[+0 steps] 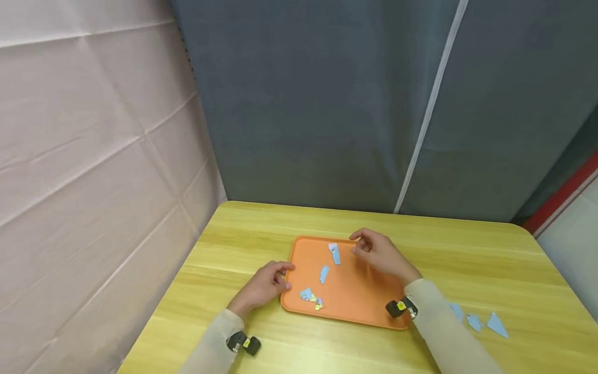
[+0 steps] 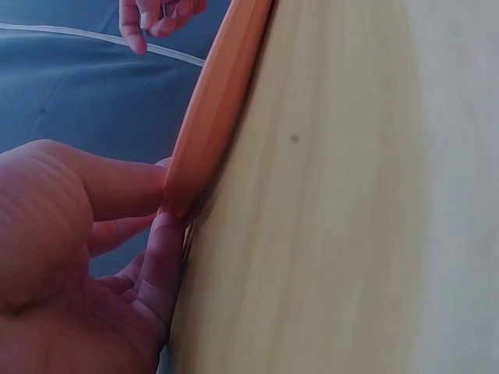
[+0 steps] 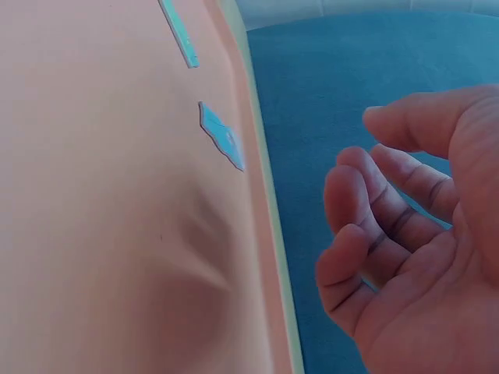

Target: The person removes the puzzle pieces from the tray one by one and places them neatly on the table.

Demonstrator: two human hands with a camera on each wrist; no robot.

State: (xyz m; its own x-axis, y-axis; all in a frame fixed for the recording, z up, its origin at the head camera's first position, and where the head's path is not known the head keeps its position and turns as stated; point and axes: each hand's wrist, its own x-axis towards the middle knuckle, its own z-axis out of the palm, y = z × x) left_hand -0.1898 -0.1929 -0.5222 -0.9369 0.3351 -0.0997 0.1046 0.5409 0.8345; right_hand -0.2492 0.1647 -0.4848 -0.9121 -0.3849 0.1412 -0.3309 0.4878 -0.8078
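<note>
An orange tray [image 1: 350,296] lies on the table. My left hand [image 1: 263,286] pinches its left rim between thumb and fingers, as the left wrist view shows at the tray's edge [image 2: 210,117]. Over the tray's back right part hovers my right hand [image 1: 380,254], fingers loosely curled and nothing between them. On the tray lie flat, jagged-edged pieces: a light blue and white strip [image 1: 335,254] near the back, a smaller blue one [image 1: 324,274] in the middle, and a blue, yellow and purple patch [image 1: 311,297] at the front left.
Right of the tray, flat blue pieces lie on the wood-grain table [image 1: 252,228]: a triangular one [image 1: 497,325], a jagged one [image 1: 474,322] and one partly behind the right sleeve [image 1: 457,311]. A grey curtain [image 1: 303,104] hangs behind, a white cloth [image 1: 93,182] at left.
</note>
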